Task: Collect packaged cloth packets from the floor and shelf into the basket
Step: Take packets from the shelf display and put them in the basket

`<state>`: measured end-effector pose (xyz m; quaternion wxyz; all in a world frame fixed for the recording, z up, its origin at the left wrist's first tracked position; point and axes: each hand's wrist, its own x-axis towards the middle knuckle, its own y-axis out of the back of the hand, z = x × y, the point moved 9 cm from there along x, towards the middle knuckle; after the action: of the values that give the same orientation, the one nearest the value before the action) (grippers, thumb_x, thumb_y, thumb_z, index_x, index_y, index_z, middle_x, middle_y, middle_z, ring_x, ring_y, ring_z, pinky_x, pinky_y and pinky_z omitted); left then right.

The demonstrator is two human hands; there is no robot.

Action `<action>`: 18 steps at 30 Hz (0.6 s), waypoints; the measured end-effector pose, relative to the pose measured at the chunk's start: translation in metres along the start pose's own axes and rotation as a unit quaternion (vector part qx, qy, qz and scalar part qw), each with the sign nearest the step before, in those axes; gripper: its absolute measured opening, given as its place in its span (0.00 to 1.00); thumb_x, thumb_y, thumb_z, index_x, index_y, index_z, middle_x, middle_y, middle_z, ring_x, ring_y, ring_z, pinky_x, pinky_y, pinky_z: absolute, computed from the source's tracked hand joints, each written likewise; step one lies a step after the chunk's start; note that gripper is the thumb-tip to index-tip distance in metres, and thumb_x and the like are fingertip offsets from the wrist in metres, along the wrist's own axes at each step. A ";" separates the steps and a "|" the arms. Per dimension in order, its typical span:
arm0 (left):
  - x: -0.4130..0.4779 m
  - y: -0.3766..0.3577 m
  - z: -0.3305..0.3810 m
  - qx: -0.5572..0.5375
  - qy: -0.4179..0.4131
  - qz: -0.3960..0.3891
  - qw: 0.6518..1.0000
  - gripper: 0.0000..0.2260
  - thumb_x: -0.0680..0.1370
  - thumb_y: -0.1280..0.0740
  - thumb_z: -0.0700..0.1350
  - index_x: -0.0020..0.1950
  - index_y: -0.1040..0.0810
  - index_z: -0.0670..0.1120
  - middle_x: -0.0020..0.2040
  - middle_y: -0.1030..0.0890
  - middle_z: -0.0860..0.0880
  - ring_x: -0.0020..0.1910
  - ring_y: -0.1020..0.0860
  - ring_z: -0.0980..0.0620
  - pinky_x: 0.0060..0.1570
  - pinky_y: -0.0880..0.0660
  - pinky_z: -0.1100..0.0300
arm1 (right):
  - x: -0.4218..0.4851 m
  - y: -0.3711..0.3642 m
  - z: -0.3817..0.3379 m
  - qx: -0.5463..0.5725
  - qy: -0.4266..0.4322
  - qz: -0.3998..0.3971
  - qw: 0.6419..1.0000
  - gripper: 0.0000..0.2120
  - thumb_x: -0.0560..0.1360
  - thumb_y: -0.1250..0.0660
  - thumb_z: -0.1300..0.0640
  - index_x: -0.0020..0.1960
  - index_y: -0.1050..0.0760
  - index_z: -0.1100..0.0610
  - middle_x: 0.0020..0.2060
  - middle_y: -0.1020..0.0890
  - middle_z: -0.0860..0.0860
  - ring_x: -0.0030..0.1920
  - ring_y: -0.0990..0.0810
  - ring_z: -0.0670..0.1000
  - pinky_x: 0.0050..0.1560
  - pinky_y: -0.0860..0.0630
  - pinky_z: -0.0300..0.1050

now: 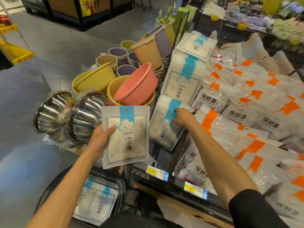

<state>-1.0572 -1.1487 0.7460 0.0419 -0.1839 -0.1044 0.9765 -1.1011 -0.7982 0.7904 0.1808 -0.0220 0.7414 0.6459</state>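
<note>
two packets (97, 201) already lie in the basket (122, 195). the left hand (100, 139) grips a third packet (130, 139). the right hand (182, 118) pinches another packet (162, 129) at the left edge of the shelf (174, 185), where more remain.

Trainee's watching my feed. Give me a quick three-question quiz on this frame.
1. True or false: the left hand holds a packet.
2. The shelf packet at the right hand has a stripe that is: A orange, B blue, C green.
3. Fill in: the collected packets lie below in the ___.
Key: 1 true; 2 B; 3 basket.
</note>
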 end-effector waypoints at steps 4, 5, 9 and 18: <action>-0.007 -0.021 0.003 0.011 -0.020 -0.031 0.999 0.10 0.81 0.33 0.40 0.62 0.22 0.43 0.53 0.14 0.43 0.53 0.15 0.43 0.48 0.17 0.49 | -0.031 0.022 -0.015 -0.078 0.032 0.011 0.996 0.29 0.77 0.32 0.46 0.73 0.33 0.57 0.66 0.27 0.60 0.64 0.27 0.61 0.60 0.26 0.56; -0.009 -0.027 0.004 0.013 -0.021 -0.040 0.999 0.12 0.81 0.33 0.40 0.64 0.22 0.43 0.55 0.15 0.42 0.54 0.16 0.42 0.51 0.19 0.46 | -0.039 0.027 -0.018 -0.087 0.040 0.014 0.995 0.29 0.76 0.32 0.46 0.73 0.33 0.56 0.66 0.28 0.59 0.64 0.27 0.61 0.61 0.26 0.56; -0.016 -0.058 0.016 0.055 -0.057 -0.076 0.994 0.10 0.81 0.33 0.40 0.62 0.22 0.46 0.53 0.14 0.45 0.50 0.15 0.47 0.45 0.17 0.52 | -0.075 0.057 -0.038 -0.106 0.071 0.057 0.990 0.30 0.77 0.33 0.46 0.74 0.35 0.55 0.67 0.29 0.58 0.65 0.28 0.61 0.60 0.26 0.57; -0.031 -0.124 0.032 0.144 -0.165 -0.162 0.962 0.08 0.81 0.32 0.46 0.59 0.19 0.50 0.50 0.14 0.47 0.46 0.17 0.49 0.46 0.23 0.54 | -0.120 0.083 -0.065 -0.095 0.120 0.042 0.987 0.34 0.74 0.28 0.47 0.76 0.36 0.53 0.68 0.29 0.56 0.66 0.28 0.59 0.60 0.26 0.54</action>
<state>-1.0349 -1.0375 0.8133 0.2078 0.0076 0.0032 0.9781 -1.0266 -0.8714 0.9115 0.0603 -0.0848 0.6932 0.7132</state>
